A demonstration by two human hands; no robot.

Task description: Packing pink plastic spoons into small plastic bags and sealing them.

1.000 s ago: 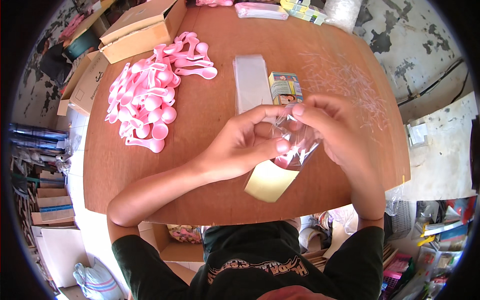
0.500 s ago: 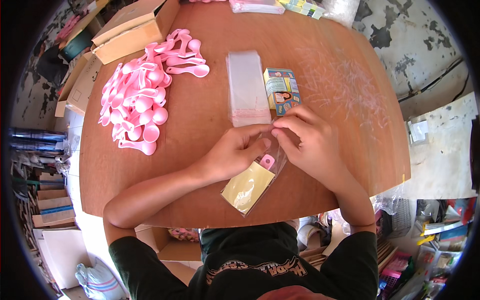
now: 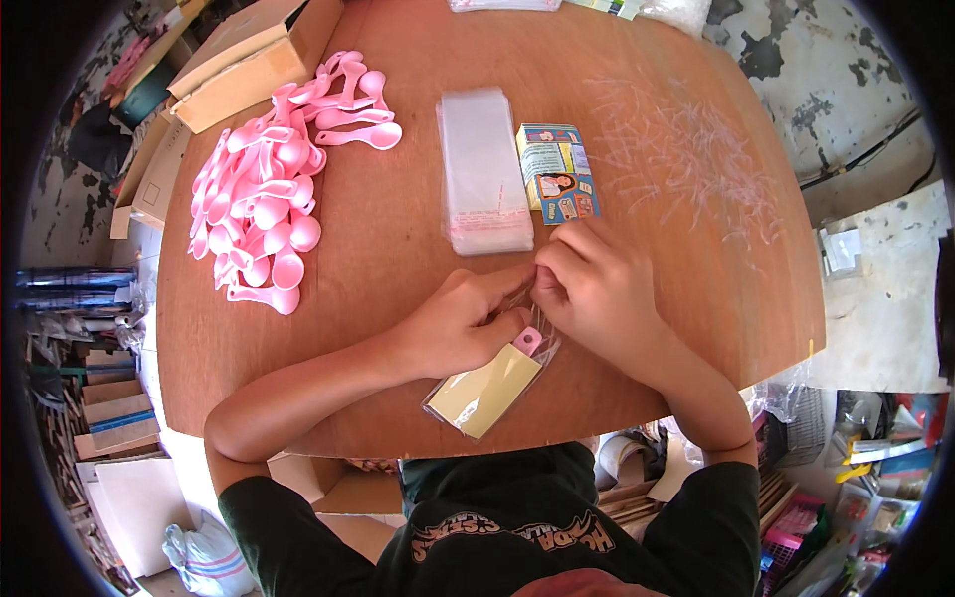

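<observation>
Hands, left hand (image 3: 460,323) and right hand (image 3: 597,289), pinch shut on top edge of clear bag (image 3: 489,383) holding tan card and pink spoon at lower center of table (image 3: 696,259); flap could crease or seal crooked if fingers slip.

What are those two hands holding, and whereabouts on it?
Both the left hand and right hand pinch the open top end of a clear plastic bag holding a yellow card and a pink spoon, lying on the table.
</observation>
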